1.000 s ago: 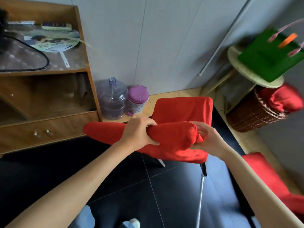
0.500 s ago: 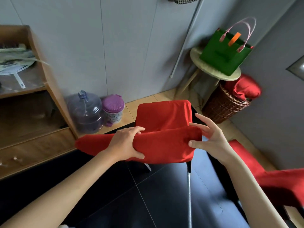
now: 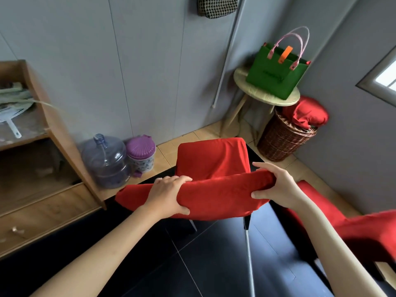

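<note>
Far left of the chair (image 3: 214,159) stands a wooden shelf (image 3: 55,129) with a fan (image 3: 10,112) lying on its upper board. Between the shelf and the chair, against the wall, a water jug (image 3: 105,159) and a purple-lidded bin (image 3: 141,153) stand just beside each other.

The chair wears a red cover. Across its front edge, below the backrest, lies a red roll (image 3: 220,196) of cloth, its left end jutting out past the chair's left side. The left hand (image 3: 167,196) grasps the roll left of its middle, fingers curled over the top and thumb clamped underneath. The right hand (image 3: 276,187) grasps the roll's right end at the chair's right side, fingers hooked over the top and thumb pressed into the near face.

Behind and right of the chair, a stool (image 3: 246,80) bears a green bag (image 3: 276,76). Under the stool's right edge, a basket (image 3: 282,144) holds a red bundle (image 3: 304,112). Right of the chair and nearer the person, more red cloth (image 3: 368,232) lies spread.
</note>
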Demonstrator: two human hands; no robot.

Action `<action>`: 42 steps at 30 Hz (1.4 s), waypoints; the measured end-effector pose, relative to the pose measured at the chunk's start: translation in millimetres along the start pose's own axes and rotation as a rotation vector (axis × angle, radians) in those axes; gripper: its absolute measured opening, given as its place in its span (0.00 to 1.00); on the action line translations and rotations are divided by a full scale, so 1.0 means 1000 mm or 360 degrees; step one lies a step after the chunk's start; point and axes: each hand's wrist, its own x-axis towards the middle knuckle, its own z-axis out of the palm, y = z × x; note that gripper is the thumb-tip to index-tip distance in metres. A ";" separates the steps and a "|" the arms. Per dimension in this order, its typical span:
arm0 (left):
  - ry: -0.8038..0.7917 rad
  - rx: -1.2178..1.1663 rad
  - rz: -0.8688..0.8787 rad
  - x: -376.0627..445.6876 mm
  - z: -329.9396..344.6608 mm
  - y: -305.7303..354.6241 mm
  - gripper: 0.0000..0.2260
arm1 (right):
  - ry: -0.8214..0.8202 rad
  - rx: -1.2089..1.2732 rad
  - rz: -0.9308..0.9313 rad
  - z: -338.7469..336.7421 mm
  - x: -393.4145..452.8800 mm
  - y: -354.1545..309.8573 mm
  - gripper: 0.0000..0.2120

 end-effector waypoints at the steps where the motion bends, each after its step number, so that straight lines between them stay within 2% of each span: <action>1: 0.0000 0.0043 -0.0038 0.000 -0.001 -0.005 0.35 | 0.0032 -0.0044 0.0012 -0.003 0.000 0.004 0.40; 5: -0.0018 0.0059 -0.0059 0.011 -0.004 -0.002 0.27 | 0.0117 -0.0237 0.0005 -0.015 0.000 0.022 0.39; 10: -0.0077 0.0121 -0.0002 0.022 -0.002 0.013 0.24 | 0.0227 -0.0280 -0.0002 -0.019 -0.003 0.034 0.38; 18: -0.0156 0.0156 -0.0057 0.033 -0.024 -0.002 0.23 | 0.0426 -0.0206 -0.0049 0.004 -0.008 0.031 0.32; 22: -0.0108 0.0145 -0.0043 0.050 -0.043 -0.005 0.26 | 0.0535 -0.0108 0.0116 0.028 -0.030 0.036 0.28; 27: -0.0252 0.0313 0.0123 0.068 -0.045 0.011 0.29 | 0.0751 0.0158 0.0451 0.085 -0.084 0.053 0.24; 42: -0.0368 0.0396 0.0185 0.075 -0.082 -0.044 0.27 | 0.0833 0.0221 0.0636 0.152 -0.079 -0.004 0.23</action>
